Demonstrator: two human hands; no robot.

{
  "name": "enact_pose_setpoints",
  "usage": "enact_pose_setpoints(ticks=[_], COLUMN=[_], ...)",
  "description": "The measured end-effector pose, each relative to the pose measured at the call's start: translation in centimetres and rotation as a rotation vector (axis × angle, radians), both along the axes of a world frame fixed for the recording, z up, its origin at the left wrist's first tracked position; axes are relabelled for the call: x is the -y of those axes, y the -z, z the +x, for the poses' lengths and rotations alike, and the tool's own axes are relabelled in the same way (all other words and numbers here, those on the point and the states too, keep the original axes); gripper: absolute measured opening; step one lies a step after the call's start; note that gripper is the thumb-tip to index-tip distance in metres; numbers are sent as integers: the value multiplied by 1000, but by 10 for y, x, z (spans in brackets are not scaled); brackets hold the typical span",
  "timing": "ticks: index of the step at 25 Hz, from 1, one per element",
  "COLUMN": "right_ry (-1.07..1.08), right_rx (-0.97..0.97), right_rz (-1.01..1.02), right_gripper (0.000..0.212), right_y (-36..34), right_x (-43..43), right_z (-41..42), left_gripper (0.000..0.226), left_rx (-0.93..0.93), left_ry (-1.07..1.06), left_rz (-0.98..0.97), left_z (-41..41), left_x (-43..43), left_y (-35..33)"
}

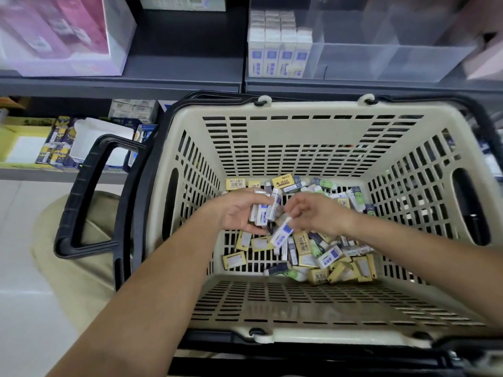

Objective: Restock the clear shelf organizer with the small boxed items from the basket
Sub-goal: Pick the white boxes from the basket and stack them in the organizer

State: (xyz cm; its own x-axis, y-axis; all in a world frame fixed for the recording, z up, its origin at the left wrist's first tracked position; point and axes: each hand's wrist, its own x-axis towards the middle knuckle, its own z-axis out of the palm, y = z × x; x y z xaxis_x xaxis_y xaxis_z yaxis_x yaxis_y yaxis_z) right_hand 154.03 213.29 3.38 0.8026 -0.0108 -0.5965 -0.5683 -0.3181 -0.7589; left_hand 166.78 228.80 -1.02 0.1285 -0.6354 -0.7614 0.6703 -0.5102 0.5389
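Head view, looking down into a cream slotted basket [313, 110] in front of me. Both my forearms reach into it from the bottom of the frame.

My left hand [234, 213] is palm up, fingers curled around a small bunch of white-and-blue boxes [265, 213], held above the basket floor. My right hand [318, 213] is just beside it, fingertips pointing left. It seems to pinch one more white-and-blue box [283, 234] by its end, tilted, though blur softens the fingertips.

Beneath my hands a loose pile [330, 258] of small boxes covers the basket floor: yellow ones, white-and-blue ones and a few with green print, lying at all angles.

The basket's black handle [81, 191] hangs folded down on the left side.

Beyond the basket is a dark grey shelf [190, 84]. On it, upper right, sits the clear organizer [394, 58]. Rows of upright white-and-blue boxes [277, 54] stand at its left end.
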Motion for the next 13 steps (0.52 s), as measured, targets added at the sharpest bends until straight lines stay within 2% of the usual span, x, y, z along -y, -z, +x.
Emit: enact_pose_setpoints(ticks=[1, 3, 7, 10, 11, 13], right_ry=[81, 92, 101, 184, 124, -198], right_rx=[23, 63, 143, 48, -9, -114], right_rz=[20, -24, 17, 84, -19, -406], right_gripper=[25, 32, 21, 15, 10, 4], right_y=[-3, -2, 1, 5, 6, 9], right_x=[8, 14, 7, 20, 27, 45], right_z=[0, 1, 3, 1, 0, -7], left_gripper=[14, 17, 37, 50, 51, 48], left_rx=[-31, -59, 3, 65, 76, 77], left_ry=[36, 132, 155, 107, 88, 71], left_rz=[-14, -57, -72, -45, -38, -22], left_z=[-2, -7, -17, -17, -16, -15], left_x=[0, 3, 9, 12, 12, 10], left_y=[-2, -5, -9, -6, -5, -2])
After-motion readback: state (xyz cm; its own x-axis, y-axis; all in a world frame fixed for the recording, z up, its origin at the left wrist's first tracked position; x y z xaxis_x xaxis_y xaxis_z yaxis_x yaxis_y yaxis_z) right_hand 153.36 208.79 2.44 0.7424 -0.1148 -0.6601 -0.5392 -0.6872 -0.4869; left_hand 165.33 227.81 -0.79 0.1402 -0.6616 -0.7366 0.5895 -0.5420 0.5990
